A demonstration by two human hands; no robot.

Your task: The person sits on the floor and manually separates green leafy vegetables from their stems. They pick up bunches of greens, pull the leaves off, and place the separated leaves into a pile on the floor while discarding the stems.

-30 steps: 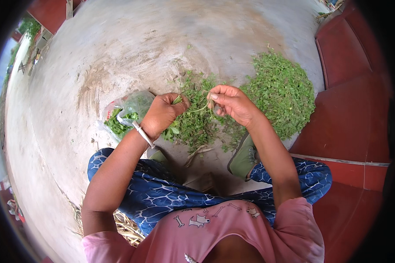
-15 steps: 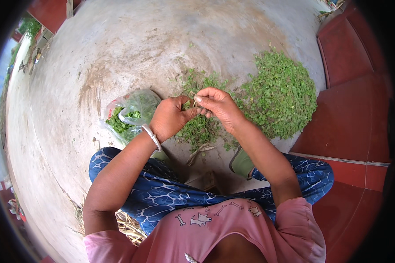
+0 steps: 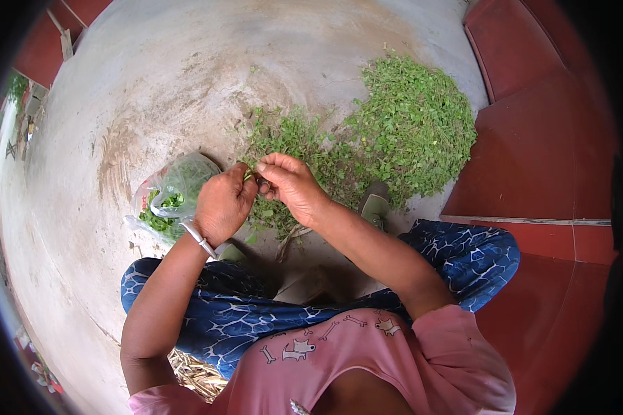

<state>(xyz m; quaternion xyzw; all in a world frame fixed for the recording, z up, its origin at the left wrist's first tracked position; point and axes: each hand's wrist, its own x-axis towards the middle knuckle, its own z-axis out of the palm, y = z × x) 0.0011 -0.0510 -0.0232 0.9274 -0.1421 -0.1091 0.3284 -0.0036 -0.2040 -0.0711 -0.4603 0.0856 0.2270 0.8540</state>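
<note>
My left hand (image 3: pixel 224 205), with a pale bangle (image 3: pixel 201 239) at its wrist, is closed on a small green sprig (image 3: pixel 249 176). Thumb and fingers of my right hand (image 3: pixel 292 187) pinch close beside it, at the end of the sprig; what lies between these fingertips is mostly hidden. Just left of my left hand, a clear plastic bag (image 3: pixel 195 168) rests on the ground with leafy greens (image 3: pixel 160 220) inside. Loose greens (image 3: pixel 278 131) lie scattered under and beyond both hands. To the right spreads a larger heap of leafy greens (image 3: pixel 422 124).
The concrete floor (image 3: pixel 138 76) is smeared with dirt. Dark red panels (image 3: pixel 526 159) stand along the right. My green shoe (image 3: pixel 374 206) is close to the heap's near edge. Dry stalks (image 3: pixel 190 373) lie beside me at lower left.
The whole view has shifted, so the bag, the heap and my hands appear farther left. My hands stay close together, and the green sprig between them shows more plainly.
</note>
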